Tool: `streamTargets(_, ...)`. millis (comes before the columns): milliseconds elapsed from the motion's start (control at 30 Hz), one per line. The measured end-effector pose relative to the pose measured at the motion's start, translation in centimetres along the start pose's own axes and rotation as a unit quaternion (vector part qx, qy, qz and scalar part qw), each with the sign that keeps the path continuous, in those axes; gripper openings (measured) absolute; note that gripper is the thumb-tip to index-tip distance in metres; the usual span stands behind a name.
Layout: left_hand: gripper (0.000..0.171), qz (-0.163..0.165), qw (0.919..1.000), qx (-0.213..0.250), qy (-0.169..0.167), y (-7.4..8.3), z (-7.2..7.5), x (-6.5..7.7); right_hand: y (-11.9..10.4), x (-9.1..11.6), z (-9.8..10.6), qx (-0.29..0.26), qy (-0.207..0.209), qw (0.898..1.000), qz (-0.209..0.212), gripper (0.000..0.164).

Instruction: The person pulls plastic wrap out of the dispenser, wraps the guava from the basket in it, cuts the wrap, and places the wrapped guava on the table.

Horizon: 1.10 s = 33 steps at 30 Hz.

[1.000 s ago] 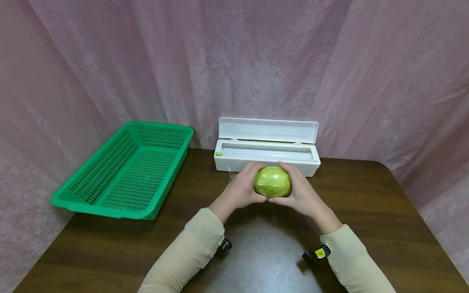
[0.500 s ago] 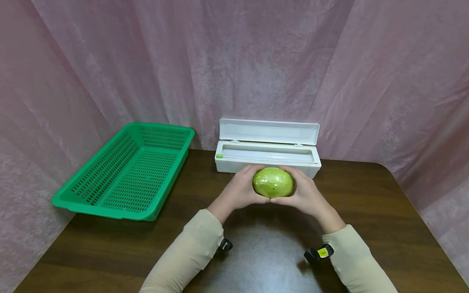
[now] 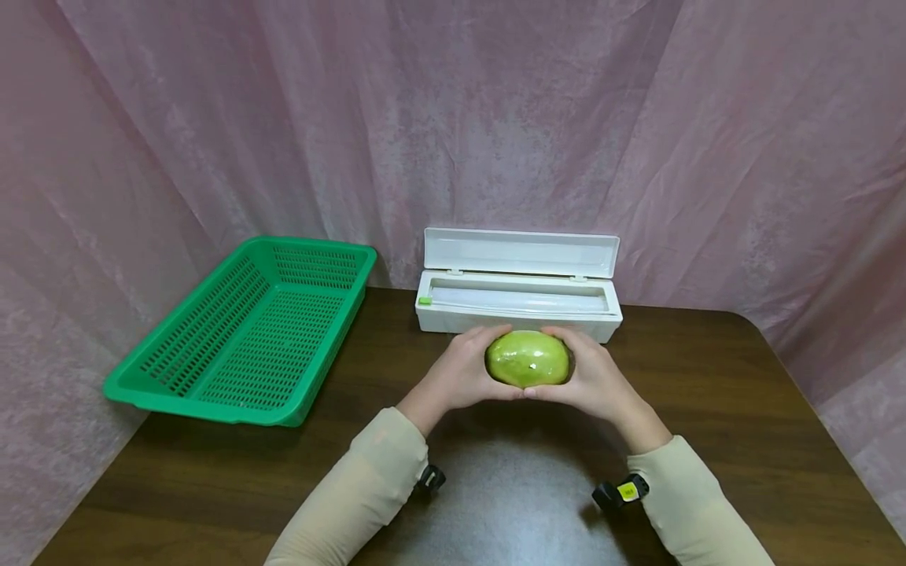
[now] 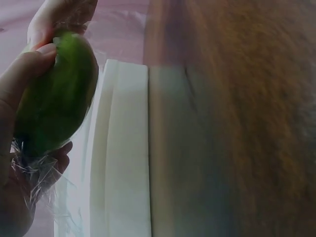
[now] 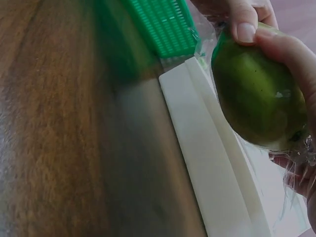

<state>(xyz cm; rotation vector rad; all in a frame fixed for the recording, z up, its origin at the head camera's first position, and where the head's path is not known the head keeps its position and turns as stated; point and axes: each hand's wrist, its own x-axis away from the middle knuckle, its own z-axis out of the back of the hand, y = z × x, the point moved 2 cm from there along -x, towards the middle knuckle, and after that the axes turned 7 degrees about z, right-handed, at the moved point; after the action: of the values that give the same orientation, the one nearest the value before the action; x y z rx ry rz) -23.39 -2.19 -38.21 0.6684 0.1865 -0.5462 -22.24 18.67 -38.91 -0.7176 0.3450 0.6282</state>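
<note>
Pink curtain [image 3: 524, 118], film-wrapped green fruit [image 3: 528, 359], long axis left to right

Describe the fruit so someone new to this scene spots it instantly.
On the brown table, find the white cling-film dispenser with its lid up. On its near side, the left hand and right hand grip a glossy oval green fruit between them. Unlike the wide, slotted green basket at left, it's rounded, solid and wrapped in clear film.

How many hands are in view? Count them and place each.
2: the left hand holds the left end of the fruit, the right hand its right end, both in front of the box. The fruit hides part of each.
</note>
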Motion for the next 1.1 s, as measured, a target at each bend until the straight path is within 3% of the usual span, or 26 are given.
streamTargets(433,0.082,0.030,0.9989,-0.003,-0.036,-0.2,-0.7,1.2,-0.2,0.9,-0.6,0.042,-0.031,0.998,-0.026,0.077)
streamTargets(967,0.077,0.046,0.9965,-0.007,-0.070,-0.5,-1.9,2.2,0.4,2.5,-2.0,0.065,-0.011,0.998,-0.018,0.065)
streamTargets(1100,0.082,0.056,0.9951,-0.010,-0.081,-0.7,-2.1,2.4,0.5,2.8,-2.3,0.063,-0.014,0.998,-0.025,0.061)
